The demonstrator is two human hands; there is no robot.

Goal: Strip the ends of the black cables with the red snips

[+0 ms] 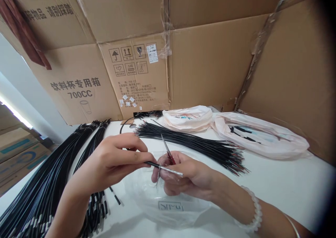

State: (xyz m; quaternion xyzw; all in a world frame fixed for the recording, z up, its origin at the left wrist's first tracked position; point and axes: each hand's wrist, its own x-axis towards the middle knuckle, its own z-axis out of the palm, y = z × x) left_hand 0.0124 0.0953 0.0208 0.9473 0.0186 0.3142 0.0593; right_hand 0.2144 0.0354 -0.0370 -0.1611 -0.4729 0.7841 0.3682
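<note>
My left hand point(119, 157) pinched the cable point(152, 164), right hand point(189, 173) gripped a pointed tool point(166, 145); cable seemed light, bendy, best held behind silvery end point(172, 170).

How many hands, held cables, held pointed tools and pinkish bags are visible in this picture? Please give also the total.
Left hand and right hand: 2
Held cable: 1
Held pointed tool: 1
Pinkish bags: 2
Total: 6

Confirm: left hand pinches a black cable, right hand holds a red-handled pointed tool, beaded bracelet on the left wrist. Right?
No: the beaded bracelet is on the right wrist, as the head view shows. The rest stands: left hand pinches the black cable, right hand holds the red-handled pointed tool.
</note>
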